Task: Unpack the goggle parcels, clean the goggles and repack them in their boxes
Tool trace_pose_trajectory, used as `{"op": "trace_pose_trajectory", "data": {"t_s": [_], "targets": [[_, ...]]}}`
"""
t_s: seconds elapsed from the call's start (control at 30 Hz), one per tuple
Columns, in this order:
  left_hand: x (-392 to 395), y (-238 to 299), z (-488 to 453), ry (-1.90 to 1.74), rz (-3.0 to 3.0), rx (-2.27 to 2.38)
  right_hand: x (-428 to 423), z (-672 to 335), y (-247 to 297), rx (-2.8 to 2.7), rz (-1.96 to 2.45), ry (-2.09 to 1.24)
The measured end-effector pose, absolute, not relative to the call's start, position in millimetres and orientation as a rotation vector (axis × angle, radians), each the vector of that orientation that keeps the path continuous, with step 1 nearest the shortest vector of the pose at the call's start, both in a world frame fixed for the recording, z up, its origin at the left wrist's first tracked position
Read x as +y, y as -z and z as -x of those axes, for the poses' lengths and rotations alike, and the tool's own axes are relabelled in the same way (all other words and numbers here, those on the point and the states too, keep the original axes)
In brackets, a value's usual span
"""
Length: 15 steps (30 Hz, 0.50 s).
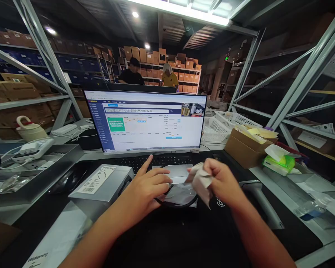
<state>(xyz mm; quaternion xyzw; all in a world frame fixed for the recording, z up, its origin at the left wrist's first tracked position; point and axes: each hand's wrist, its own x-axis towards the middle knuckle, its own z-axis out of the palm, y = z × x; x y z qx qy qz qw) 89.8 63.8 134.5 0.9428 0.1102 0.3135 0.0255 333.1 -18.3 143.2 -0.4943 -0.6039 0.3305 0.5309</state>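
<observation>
My left hand (150, 186) is stretched over a clear plastic bag (180, 197) and a black cable (181, 205), its fingers apart; whether the thumb touches the cable I cannot tell. Behind these lies a pale grey flat item (175, 173), partly covered by the hand. My right hand (222, 178) pinches a crumpled beige sheet (201, 182), paper or cloth, just right of the bag. A grey box with a white label (97, 180) stands left of my left hand. To the right of my right forearm lies a grey handheld scanner (264, 204).
A monitor (147, 137) stands behind the keyboard (170, 160). A cardboard box (242, 150), white baskets (214, 128) and a tissue pack (279, 162) are to the right. A grey tray (64, 158) is at left. Two people are beyond the monitor, before stocked shelves.
</observation>
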Motion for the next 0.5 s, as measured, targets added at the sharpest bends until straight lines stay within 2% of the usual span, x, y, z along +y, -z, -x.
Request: {"op": "trace_pose_trajectory", "data": {"t_s": [0.13,0.3,0.4,0.5], "targets": [[67.6,-124.1,-96.5,-0.978,-3.071,0.330,-22.6,-296.8,-127.6,-1.950,1.455,-0.346],[69.2,-118.9,-99.9,-1.010,-3.182,0.343,-24.9,-288.5,-129.3,-2.000,1.488,-0.031],[70.4,-119.7,-98.8,-1.005,-3.200,0.330,-24.0,-298.8,-134.4,-1.960,1.554,-0.033],[70.1,-122.1,-95.9,-0.990,-3.220,0.342,-22.8,-314.8,-139.3,-2.037,1.488,-0.336]]}}
